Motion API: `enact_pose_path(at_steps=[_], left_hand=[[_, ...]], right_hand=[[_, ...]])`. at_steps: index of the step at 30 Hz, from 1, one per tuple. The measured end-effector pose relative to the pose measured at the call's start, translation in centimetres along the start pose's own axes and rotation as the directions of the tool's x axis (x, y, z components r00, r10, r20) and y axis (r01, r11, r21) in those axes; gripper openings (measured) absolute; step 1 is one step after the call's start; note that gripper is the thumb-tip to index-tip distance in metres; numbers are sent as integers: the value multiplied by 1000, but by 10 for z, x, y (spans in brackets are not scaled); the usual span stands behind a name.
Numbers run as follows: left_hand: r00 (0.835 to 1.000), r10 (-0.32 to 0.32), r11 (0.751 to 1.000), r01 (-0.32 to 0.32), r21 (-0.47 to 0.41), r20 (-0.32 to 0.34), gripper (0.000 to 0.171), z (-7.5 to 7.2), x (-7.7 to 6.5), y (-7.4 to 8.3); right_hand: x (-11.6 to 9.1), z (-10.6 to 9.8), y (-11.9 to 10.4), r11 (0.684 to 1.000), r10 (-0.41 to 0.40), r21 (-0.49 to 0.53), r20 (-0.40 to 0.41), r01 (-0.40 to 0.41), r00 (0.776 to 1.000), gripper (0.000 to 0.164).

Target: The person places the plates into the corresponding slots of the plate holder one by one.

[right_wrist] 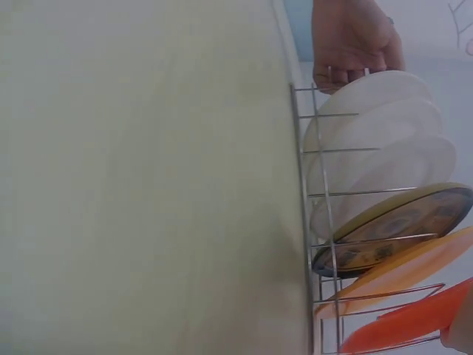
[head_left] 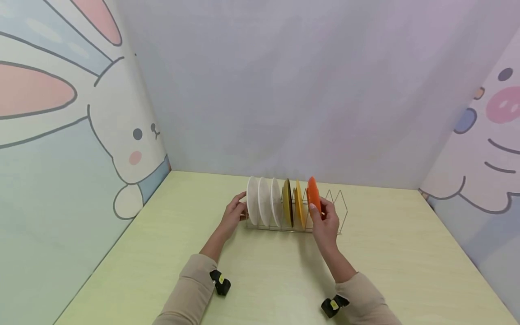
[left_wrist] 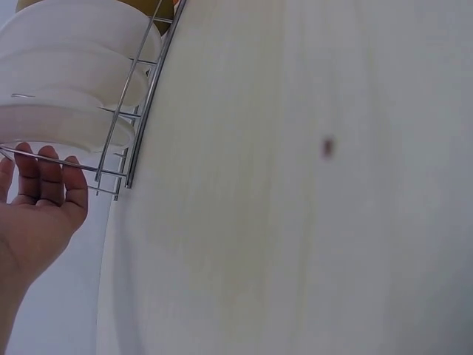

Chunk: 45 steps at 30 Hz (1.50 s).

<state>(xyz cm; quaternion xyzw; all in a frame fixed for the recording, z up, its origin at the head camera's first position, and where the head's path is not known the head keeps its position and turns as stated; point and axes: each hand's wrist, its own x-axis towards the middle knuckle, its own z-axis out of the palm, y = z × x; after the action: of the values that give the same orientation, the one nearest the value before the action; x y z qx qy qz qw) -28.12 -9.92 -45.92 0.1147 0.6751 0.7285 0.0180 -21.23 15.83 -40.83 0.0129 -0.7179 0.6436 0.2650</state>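
Observation:
A wire plate rack (head_left: pixel 292 231) holds a row of upright plates. My left hand (head_left: pixel 233 214) grips the rack's left end, its fingers curled at the end wire beside the first white plate (head_left: pixel 252 201). With thumb and fingers, my right hand (head_left: pixel 327 225) pinches the orange-red plate (head_left: pixel 313 192), which stands on edge toward the rack's right side. Between the hands come two more white plates, a dark-rimmed patterned plate (right_wrist: pixel 399 229) and a yellow-orange plate (head_left: pixel 299 205). In the right wrist view, the right hand shows only at the frame's edge.
The rack stands on a pale wooden table (head_left: pixel 260 280), near its back edge. A plain light curtain (head_left: pixel 284 90) rises behind it. Side panels carry a cartoon rabbit (head_left: pixel 122 135) on the left and a pig (head_left: pixel 487 149) on the right.

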Motion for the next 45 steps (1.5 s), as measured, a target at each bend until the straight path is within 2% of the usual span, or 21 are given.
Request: enact_pose_path(at_steps=[3, 6, 10, 13, 16, 20, 22, 24, 26, 27, 30, 32, 34, 39, 42, 45], left_hand=[[1000, -11, 1000, 11, 2, 9, 41, 0, 0, 1], [1000, -24, 1000, 24, -9, 19, 41, 1, -2, 8], [999, -31, 999, 32, -22, 20, 42, 4, -6, 23], [999, -30, 1000, 30, 7, -12, 41, 7, -10, 32], [998, -14, 998, 17, 57, -60, 39, 9, -16, 37], [996, -1, 994, 12, 112, -93, 39, 10, -31, 44], [997, -11, 992, 21, 123, -80, 42, 11, -38, 48], [999, -28, 990, 33, 136, -39, 47, 13, -45, 53], [999, -41, 991, 36, 130, 37, 52, 15, -51, 56], [996, -44, 991, 33, 128, 77, 55, 16, -53, 58], [983, -48, 993, 27, 119, 178, 62, 20, -58, 60], [978, -39, 994, 17, 108, 207, 66, 22, -60, 61], [976, -31, 995, 9, 99, 216, 67, 23, -60, 60], [977, -17, 996, -2, 88, 214, 67, 24, -56, 58], [982, -28, 996, 11, 94, 188, 63, 23, -48, 56], [990, -59, 995, 49, 81, 131, 58, 17, -34, 54]], right_hand=[[1, -3, 20, 998, 52, -29, 40, -50, 998, 32], [4, -5, 28, 995, 49, -89, 83, -41, 995, 32], [9, -9, 27, 988, 28, -155, 158, -3, 987, 34], [11, -16, 21, 979, 33, -205, 210, 11, 977, 40], [11, -28, 16, 966, 17, -256, 204, 37, 979, 43], [12, -50, 15, 938, -54, -332, 126, 94, 991, 42], [17, -62, 17, 919, -60, -381, 118, 101, 991, 45], [22, -74, 19, 896, -8, -439, 147, 72, 989, 53], [27, -84, 21, 873, 97, -487, 204, 15, 974, 62], [29, -88, 21, 862, 155, -506, 238, -14, 959, 66], [33, -96, 25, 846, 293, -527, 345, -74, 892, 77], [34, -97, 27, 852, 337, -514, 394, -99, 855, 81], [35, -96, 30, 861, 351, -495, 419, -113, 838, 85], [30, -94, 30, 877, 367, -456, 427, -153, 827, 89], [23, -91, 23, 881, 389, -436, 438, -187, 811, 91], [11, -87, 14, 883, 407, -419, 462, -211, 788, 94]])
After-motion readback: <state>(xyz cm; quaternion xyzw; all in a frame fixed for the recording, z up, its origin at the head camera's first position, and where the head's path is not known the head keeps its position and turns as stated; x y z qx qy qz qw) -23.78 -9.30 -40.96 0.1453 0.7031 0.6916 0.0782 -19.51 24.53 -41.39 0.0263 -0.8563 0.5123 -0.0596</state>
